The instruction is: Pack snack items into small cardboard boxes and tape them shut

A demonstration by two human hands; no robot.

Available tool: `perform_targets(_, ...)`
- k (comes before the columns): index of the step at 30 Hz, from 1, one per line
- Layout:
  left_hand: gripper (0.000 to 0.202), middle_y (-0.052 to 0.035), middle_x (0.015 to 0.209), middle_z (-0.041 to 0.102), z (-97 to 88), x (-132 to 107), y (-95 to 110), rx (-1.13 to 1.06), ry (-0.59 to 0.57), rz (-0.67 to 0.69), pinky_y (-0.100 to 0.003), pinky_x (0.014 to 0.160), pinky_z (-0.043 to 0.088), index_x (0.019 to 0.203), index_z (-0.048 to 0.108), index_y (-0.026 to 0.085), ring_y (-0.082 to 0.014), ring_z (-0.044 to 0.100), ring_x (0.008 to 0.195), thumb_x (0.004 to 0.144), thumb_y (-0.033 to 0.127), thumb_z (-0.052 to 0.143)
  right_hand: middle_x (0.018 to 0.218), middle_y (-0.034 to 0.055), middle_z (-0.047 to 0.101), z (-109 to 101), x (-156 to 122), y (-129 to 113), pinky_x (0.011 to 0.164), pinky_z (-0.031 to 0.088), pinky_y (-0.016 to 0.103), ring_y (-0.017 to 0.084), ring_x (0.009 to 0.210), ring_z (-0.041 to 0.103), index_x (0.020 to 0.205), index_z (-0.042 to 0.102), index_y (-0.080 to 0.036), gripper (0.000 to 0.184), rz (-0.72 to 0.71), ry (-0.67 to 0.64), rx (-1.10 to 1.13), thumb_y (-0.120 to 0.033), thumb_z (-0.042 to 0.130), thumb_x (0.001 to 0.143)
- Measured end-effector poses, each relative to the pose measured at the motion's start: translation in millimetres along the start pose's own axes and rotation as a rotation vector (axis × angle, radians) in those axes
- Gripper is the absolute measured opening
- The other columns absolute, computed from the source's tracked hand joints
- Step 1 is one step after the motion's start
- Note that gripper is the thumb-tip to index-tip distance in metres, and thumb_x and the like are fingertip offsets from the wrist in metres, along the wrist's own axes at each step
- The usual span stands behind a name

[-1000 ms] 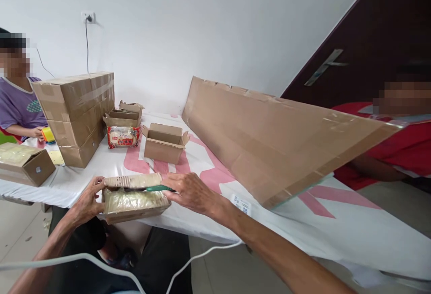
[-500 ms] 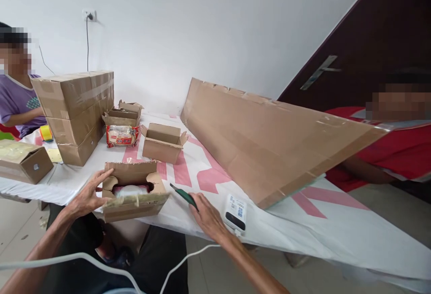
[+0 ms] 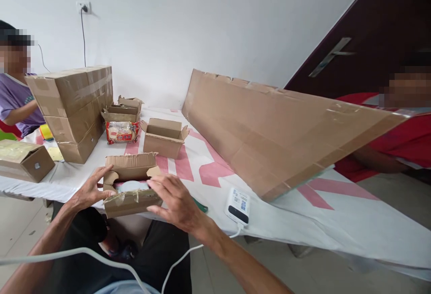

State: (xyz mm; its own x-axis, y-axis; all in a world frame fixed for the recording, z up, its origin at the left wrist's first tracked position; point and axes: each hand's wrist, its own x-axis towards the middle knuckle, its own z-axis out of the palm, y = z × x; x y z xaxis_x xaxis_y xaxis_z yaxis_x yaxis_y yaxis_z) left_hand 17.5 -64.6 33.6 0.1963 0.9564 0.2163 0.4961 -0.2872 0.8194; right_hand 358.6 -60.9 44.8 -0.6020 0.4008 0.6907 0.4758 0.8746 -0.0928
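A small opened cardboard box (image 3: 134, 205) stands at the table's front edge, its back flap raised. Inside lies a pale, rounded item (image 3: 132, 186) in reddish wrapping, partly hidden by the walls. My left hand (image 3: 90, 190) grips the box's left end, thumb near the front wall and fingers at the back. At the right end, my right hand (image 3: 175, 199) closes around the corner, its fingers over the side flap and its thumb low at the front. A green-handled utility knife (image 3: 201, 204) lies on the table just beyond my right hand, mostly covered by it.
Behind stand another open box (image 3: 164, 139), a red-and-clear food packet (image 3: 121, 132) and stacked taped cartons (image 3: 72, 110). A white device (image 3: 238, 206) with a cable lies to the right. A large cardboard sheet (image 3: 279, 134) leans there. Two people sit at either side.
My right hand has let go of the utility knife, which now rests on the table, and has moved left onto the box's right end. My left hand stays on the box.
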Motion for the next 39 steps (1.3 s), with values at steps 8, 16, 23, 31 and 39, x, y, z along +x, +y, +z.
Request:
perform_targets(8,0.071,-0.0131,0.158,0.053,1.0,-5,21,-0.103,0.061,-0.041,-0.044,0.1,0.06,0.138,0.072,0.03,-0.0413,0.049,0.147,0.076,0.062,0.085,0.087,0.0049,0.074,17,47,-4,0.074,0.052,0.029,0.018,0.08,0.068,0.091,0.073,-0.019,0.01,-0.033,-0.152,0.261,-0.016,0.068,0.098)
perform_targets(16,0.054,-0.0143,0.16,0.051,-1.7,-52,17,-0.213,0.174,0.077,-0.05,0.115,0.051,0.13,0.077,0.029,-0.0408,0.045,0.151,0.087,0.061,0.075,0.08,0.0014,0.074,9,66,-3,0.072,0.046,0.027,0.014,0.074,0.064,0.082,0.073,-0.019,0.018,0.214,-0.228,0.593,-0.014,0.062,0.095)
perform_targets(23,0.022,-0.0086,0.107,0.08,37.7,-47,43,-0.064,0.298,0.162,-0.036,0.096,0.057,0.104,0.083,0.024,-0.0257,0.075,0.104,0.083,0.031,0.083,0.063,-0.0044,0.055,10,79,-13,0.064,0.036,0.026,0.011,0.063,0.048,0.063,0.055,-0.019,0.026,0.381,-0.312,0.628,-0.013,0.057,0.088)
perform_targets(31,0.012,-0.0062,0.09,0.083,52.0,-33,55,-0.056,0.376,0.135,-0.034,0.083,0.056,0.087,0.085,0.024,-0.0245,0.076,0.088,0.081,0.034,0.083,0.08,-0.0011,0.067,1,84,-5,0.066,0.043,0.025,0.013,0.071,0.057,0.088,0.07,-0.018,0.015,0.456,-0.461,0.752,-0.02,0.056,0.09)
perform_targets(39,0.02,-0.0065,0.085,0.081,54.4,-29,65,-0.141,0.35,0.054,-0.03,0.075,0.053,0.083,0.084,0.02,-0.0217,0.072,0.08,0.086,0.038,0.076,0.094,0.007,0.073,9,66,2,0.082,0.052,0.033,0.02,0.089,0.066,0.094,0.074,-0.02,0.009,-0.022,-0.177,0.565,-0.02,0.066,0.096)
